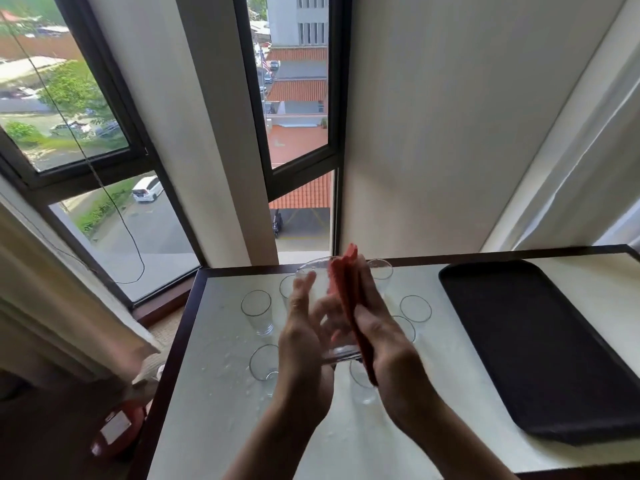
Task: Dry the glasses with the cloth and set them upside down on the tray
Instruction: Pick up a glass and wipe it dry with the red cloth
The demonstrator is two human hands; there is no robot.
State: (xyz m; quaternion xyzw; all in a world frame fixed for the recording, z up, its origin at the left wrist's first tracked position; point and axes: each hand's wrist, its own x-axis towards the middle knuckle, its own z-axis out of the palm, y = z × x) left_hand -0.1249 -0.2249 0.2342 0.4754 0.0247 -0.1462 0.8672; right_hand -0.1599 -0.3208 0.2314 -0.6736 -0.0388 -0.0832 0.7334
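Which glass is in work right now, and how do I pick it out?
Look at the white table by the window, left of the dark tray. Above its middle, the left hand holds one clear glass tilted in the air while the right hand presses a red cloth against it. The other glasses stand upright on the table.

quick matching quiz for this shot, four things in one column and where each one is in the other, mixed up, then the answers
Things
1. cloth
2. tray
3. held glass
4. leftmost glass

Places
A. standing upright on the table, rim up
B. lying flat at the right side of the table
C. lifted above the table, gripped by the left hand
D. in the right hand, pressed against a glass

Pairs: 1-D, 2-B, 3-C, 4-A
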